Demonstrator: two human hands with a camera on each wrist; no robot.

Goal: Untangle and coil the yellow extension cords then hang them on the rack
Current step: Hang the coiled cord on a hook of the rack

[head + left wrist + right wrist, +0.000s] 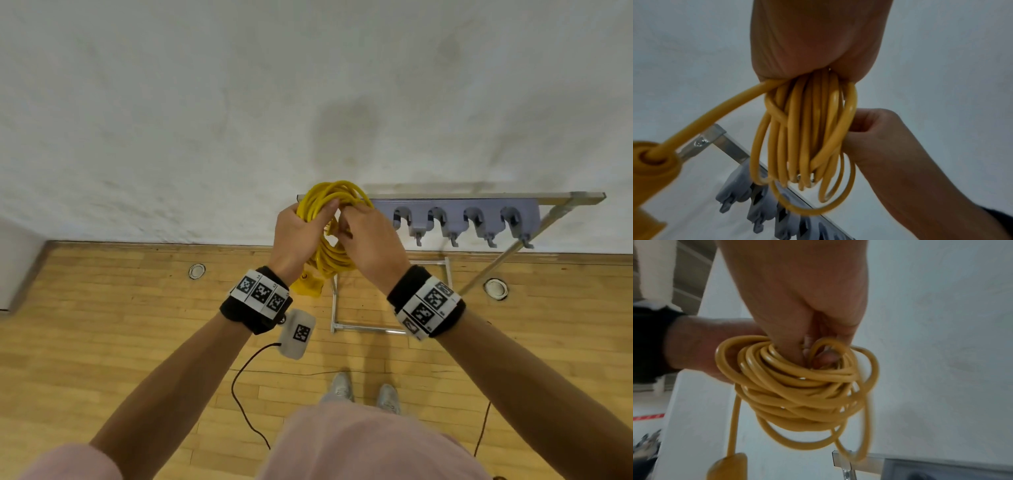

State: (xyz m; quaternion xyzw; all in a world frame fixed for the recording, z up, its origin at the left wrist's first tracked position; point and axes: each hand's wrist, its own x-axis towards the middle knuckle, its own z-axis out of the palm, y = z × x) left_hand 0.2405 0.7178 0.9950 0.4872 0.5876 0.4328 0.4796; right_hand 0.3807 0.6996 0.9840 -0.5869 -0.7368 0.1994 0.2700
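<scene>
white wall (205,102) fills the top | wood floor (102,325) across the bottom | two round metal floor caps, one at middle left (196,271), one at right (495,288) | thin black wire (245,404) on the floor, lower middle | white shoes (363,394) near bottom center

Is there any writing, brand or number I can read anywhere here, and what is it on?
No readable words, brands or numbers.
Wristbands and white pod: black-and-white square code patterns; the tiny marks beside the wristband squares are too small to read.
Yellow cord and grey rack: no print visible.
</scene>
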